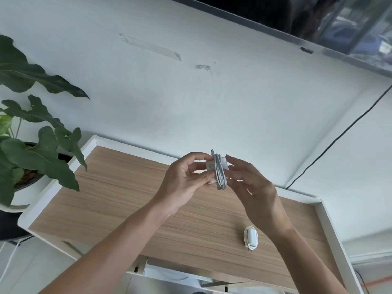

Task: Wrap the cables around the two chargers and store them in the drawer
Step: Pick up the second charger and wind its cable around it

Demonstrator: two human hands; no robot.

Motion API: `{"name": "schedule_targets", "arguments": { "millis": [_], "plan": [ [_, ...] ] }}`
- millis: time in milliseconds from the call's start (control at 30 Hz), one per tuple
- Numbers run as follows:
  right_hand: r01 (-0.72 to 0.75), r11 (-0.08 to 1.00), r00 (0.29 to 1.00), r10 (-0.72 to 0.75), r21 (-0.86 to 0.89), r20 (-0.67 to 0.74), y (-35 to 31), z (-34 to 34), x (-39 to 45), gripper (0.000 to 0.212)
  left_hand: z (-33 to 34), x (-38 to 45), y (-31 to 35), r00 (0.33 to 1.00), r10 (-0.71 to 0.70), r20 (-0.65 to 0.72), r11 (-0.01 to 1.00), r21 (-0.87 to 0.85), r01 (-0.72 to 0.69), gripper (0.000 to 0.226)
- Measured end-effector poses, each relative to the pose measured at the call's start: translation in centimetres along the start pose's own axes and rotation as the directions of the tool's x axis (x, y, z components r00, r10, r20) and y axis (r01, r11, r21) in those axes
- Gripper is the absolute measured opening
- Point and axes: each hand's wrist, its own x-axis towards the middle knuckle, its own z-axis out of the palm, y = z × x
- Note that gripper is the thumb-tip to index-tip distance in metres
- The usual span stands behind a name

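Observation:
A white charger [219,170] with its cable wound round it in several loops hangs in the air above the wooden cabinet top [118,198]. My left hand [186,179] pinches the charger's left side with thumb and fingers. My right hand [252,185] holds its right side, fingertips against the body and the cable loops. A second white charger [251,237], its cable coiled round it, lies flat on the cabinet top near the front right. Below the front edge, an open drawer [169,276] shows in part.
A potted plant [31,149] with large green leaves stands to the left of the cabinet. The white wall [191,92] rises right behind it, with a black cable [339,139] running down at the right. The cabinet has a raised white rim [326,221].

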Motion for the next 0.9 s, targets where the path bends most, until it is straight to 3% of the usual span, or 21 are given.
{"name": "schedule_targets", "arguments": {
  "millis": [200, 300, 467, 633, 900],
  "plan": [
    [-0.032, 0.993, 0.999, 0.029, 0.114, 0.033, 0.3, -0.5, -0.3, 0.029, 0.5, -0.1, -0.6, 0.998, 0.057, -0.016, 0.994, 0.097, -0.055, 0.016],
    [-0.035, 0.996, 0.999, 0.032, 0.078, 0.043, 0.3, -0.9, -0.6, 0.027, 0.0, 0.2, -0.1, 0.998, 0.014, 0.066, 0.980, 0.199, -0.027, 0.014],
    [0.025, 1.000, 0.994, -0.023, -0.012, 0.103, 0.5, -1.6, -1.1, 0.029, -0.7, 0.1, 0.7, 0.973, 0.023, 0.229, 0.902, 0.415, -0.119, 0.012],
    [0.204, 0.961, 0.977, -0.188, -0.185, 0.096, 1.0, -1.6, -1.4, 0.025, -1.1, -0.2, 0.4, 0.962, -0.016, 0.274, 0.912, 0.398, -0.099, 0.009],
    [0.220, 0.957, 0.970, -0.193, -0.191, 0.147, 0.8, -1.8, -2.2, 0.023, -1.6, -0.1, 0.4, 0.944, -0.065, 0.323, 0.925, 0.376, -0.064, 0.007]
  ]
}}
